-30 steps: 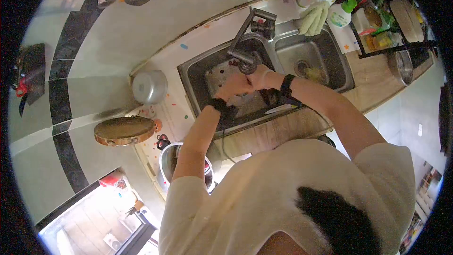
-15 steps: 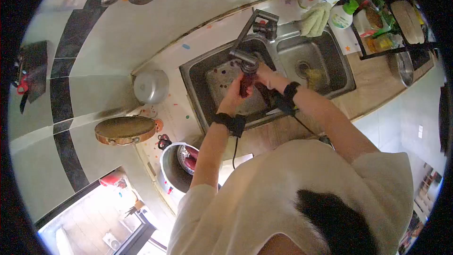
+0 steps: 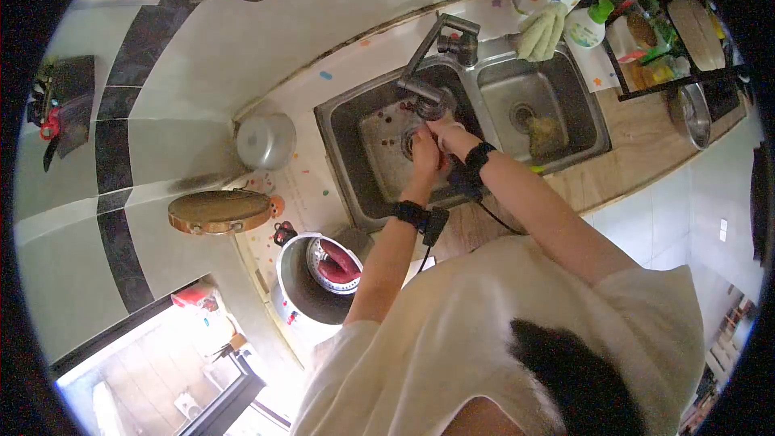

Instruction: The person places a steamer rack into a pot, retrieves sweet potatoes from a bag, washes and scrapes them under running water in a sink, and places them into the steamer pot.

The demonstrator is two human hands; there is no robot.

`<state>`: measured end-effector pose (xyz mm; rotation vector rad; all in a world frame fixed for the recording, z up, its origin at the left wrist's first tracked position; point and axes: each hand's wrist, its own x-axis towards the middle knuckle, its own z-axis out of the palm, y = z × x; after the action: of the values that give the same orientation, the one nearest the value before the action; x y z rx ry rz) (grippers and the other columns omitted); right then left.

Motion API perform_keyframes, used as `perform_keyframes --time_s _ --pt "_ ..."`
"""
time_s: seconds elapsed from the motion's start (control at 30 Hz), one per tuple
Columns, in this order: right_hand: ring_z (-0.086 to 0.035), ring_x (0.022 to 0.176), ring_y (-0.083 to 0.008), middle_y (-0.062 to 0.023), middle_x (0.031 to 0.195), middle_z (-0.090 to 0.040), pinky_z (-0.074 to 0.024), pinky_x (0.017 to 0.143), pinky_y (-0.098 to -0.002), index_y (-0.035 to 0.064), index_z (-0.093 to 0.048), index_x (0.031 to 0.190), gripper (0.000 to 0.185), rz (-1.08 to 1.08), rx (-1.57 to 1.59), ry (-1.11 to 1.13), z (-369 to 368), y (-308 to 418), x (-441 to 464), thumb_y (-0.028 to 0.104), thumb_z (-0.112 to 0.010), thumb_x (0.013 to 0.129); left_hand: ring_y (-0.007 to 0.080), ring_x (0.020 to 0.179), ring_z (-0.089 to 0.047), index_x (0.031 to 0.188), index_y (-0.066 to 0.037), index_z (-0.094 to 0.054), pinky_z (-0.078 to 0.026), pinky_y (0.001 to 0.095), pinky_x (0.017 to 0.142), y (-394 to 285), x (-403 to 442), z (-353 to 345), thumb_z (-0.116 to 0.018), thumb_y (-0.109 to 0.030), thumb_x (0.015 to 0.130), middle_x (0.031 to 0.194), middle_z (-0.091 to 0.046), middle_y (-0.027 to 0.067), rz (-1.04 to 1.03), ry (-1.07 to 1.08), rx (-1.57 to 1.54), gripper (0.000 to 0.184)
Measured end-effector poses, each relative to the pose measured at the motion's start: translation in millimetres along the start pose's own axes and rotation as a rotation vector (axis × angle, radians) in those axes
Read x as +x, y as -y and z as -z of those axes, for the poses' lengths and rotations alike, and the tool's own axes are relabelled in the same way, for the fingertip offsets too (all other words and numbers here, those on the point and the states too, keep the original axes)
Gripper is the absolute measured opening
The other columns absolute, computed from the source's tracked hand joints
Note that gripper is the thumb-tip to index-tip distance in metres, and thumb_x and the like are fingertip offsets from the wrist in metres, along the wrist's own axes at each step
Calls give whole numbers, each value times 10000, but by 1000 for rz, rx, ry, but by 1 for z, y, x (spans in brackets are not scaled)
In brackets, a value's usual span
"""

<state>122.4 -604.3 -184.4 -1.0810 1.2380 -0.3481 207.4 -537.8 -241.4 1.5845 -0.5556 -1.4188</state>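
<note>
Under the dark faucet (image 3: 421, 90), both hands are together in the left basin of the metal sink (image 3: 343, 149). My left hand (image 3: 425, 152) is curled around a reddish sweet potato (image 3: 442, 163), of which only a small patch shows. From the other side, my right hand (image 3: 449, 134) presses against it, with most of its fingers hidden. Small dark red bits lie on the basin floor. Left of my forearm, a large metal pot (image 3: 284, 282) holds a perforated steamer (image 3: 315, 270) with several red-purple sweet potatoes (image 3: 339, 262).
The right basin (image 3: 539, 81) has a yellowish scrap near its drain. A green cloth (image 3: 542, 32), bottles (image 3: 586, 26) and a black rack (image 3: 678, 81) stand at the upper right. A round wooden board (image 3: 218, 211) and a metal pot (image 3: 266, 142) are on the left.
The view has shifted slightly. My hands have turned and drawn closer over the sweet potato, which shows less than before. More of the steamer in the pot is visible.
</note>
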Motion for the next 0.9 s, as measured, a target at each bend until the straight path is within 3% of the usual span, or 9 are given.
perform_keyframes --time_s 0.17,0.23,0.3,0.37,0.43,0.63,0.73,0.8,0.9 --pt "-552 862 -309 -191 935 -580 -417 723 -379 -17 -483 1029 400 266 -49 -142 -20 -16 27 313 -515 805 178 431 -507 973 -78 -497 -403 310 368 -55 -18 -14 -246 -503 894 635 -549 61 284 -177 5 500" --pt "-554 864 -313 -186 942 -582 -424 719 -383 5 -502 1030 347 295 -109 -133 -16 -1 9 278 -492 816 190 425 -467 828 -16 -491 -379 350 397 -34 -11 -13 -254 -396 920 588 -484 73 120 -109 -80 457" --pt "-558 870 -319 -195 933 -582 -434 715 -376 7 -522 1007 355 302 -343 -101 -4 -12 27 282 -532 783 197 441 -461 762 17 -496 -374 366 419 -22 -5 -16 -280 -318 929 568 -457 86 33 -75 -36 432" --pt "-563 877 -325 -204 924 -583 -444 711 -370 9 -541 985 364 262 -1085 92 13 -41 78 285 -572 751 198 479 -490 776 20 -511 -386 359 433 -40 -21 -23 -324 -270 923 575 -468 99 32 -86 135 375" --pt "-567 884 -331 -213 916 -584 -454 708 -364 10 -561 962 374 272 -1281 100 24 -27 83 289 -612 718 193 525 -507 816 26 -519 -403 350 464 -35 -16 -21 -361 -204 903 597 -488 116 -61 -74 364 292" --pt "-521 990 -362 -260 1047 -528 -425 850 -388 -31 -398 1120 429 331 -349 -536 0 -9 45 168 -550 771 229 670 -555 975 7 -524 -457 356 575 5 57 -14 -445 -161 856 811 -573 133 -123 -7 353 221" --pt "-431 1093 -389 -260 1169 -443 -364 927 -379 -36 -359 1176 550 271 55 -361 11 -22 66 181 -606 736 247 789 -558 1043 -24 -511 -465 371 640 -10 64 -19 -463 -216 861 978 -581 112 74 46 -190 269" --pt "-458 1069 -349 -223 1152 -466 -364 911 -373 -14 -337 1193 512 512 -4 -415 -3 -65 99 169 -572 777 240 876 -539 1081 -43 -491 -453 374 671 -65 35 -30 -476 -254 860 1069 -547 99 289 140 -822 307" --pt "-469 1059 -333 -204 1134 -482 -359 908 -370 4 -324 1207 486 643 -139 -494 -14 -47 63 160 -548 805 242 935 -506 1098 -69 -474 -431 390 718 -53 32 -21 -483 -292 853 1102 -506 89 171 379 -954 332"
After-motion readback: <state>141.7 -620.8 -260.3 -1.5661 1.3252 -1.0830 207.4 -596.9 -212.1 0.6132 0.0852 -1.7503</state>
